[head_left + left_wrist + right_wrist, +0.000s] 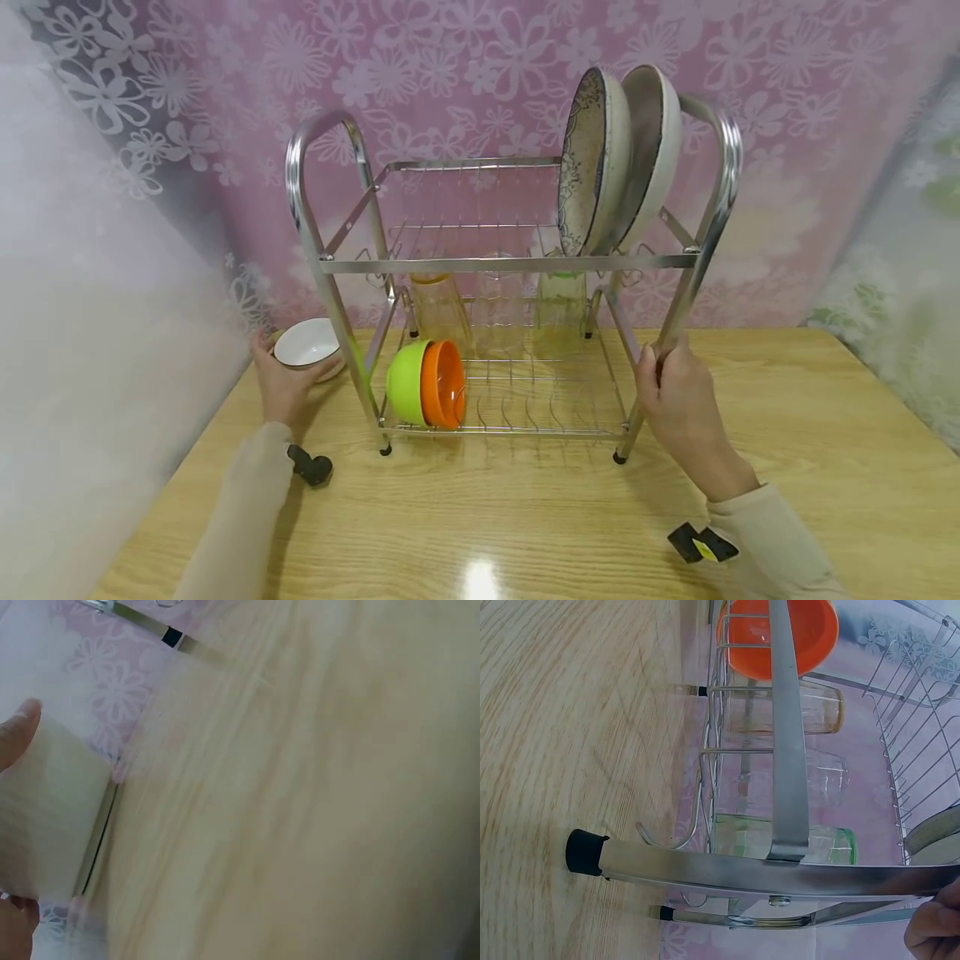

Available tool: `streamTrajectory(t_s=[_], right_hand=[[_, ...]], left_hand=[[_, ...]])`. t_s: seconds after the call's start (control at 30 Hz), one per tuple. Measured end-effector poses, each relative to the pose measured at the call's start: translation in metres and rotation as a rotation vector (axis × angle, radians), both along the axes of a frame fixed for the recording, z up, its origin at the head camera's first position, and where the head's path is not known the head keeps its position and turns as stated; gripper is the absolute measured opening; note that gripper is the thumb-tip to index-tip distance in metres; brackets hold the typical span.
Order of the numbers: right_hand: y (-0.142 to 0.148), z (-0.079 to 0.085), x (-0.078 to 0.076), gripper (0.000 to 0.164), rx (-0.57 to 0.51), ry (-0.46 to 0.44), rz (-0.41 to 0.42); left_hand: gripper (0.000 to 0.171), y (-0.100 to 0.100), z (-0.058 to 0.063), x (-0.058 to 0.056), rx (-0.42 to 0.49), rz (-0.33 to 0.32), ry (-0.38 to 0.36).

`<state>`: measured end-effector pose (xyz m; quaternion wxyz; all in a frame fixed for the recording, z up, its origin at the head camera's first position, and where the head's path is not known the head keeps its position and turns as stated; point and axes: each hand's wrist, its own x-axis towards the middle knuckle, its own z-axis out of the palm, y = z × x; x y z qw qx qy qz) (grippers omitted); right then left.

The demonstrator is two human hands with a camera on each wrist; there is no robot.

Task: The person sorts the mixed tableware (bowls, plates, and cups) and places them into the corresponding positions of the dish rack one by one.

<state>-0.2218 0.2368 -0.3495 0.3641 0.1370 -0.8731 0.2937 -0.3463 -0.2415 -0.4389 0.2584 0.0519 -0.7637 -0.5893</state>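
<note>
A two-tier metal dish rack (510, 265) stands on the table. Left of it, my left hand (281, 387) holds a white bowl (306, 342), thumb and fingers on opposite sides. The left wrist view shows the pale outside of this bowl (56, 817) and a thin dark line along its edge. My right hand (681, 396) grips the rack's right front leg, and only part of that hand shows at the right wrist view's edge. A green bowl (405, 383) and an orange bowl (450, 387) stand nested on their sides at the lower tier's left.
Two large patterned dishes (618, 158) stand on edge at the upper tier's right. Behind the lower tier are an amber glass (441, 312), a clear glass (498, 321) and a green glass (561, 312). A floral curtain (465, 75) hangs behind the wooden table (480, 517).
</note>
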Motion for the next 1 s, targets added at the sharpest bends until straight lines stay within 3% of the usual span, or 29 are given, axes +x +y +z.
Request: streamTrajectory(t_s=[0.13,0.37,0.57,0.77,0.87,1.0], right_hand=[[-0.002,-0.001,-0.001,0.011,0.004,-0.001,0.012],[-0.004,-0.004,-0.001,0.014,-0.001,-0.028,0.031],[-0.003,-0.004,0.0,0.015,0.004,-0.024,0.024],[-0.002,-0.008,0.0,0.014,0.001,-0.006,0.031],[-0.001,-0.008,-0.001,0.012,0.009,0.027,0.024],[0.001,-0.007,-0.003,0.011,0.013,0.062,0.02]], left_hand=[[0.123,0.004,-0.008,-0.001,0.046,0.052,0.034],[0.122,0.005,-0.023,0.0,0.129,0.085,0.066],[0.115,0.006,-0.03,-0.002,0.095,0.137,0.06],[0.096,0.01,-0.021,-0.006,0.075,0.262,0.029],[0.094,0.01,-0.011,-0.007,0.067,0.261,0.045],[0.093,0.008,0.007,-0.003,0.085,0.203,0.097]])
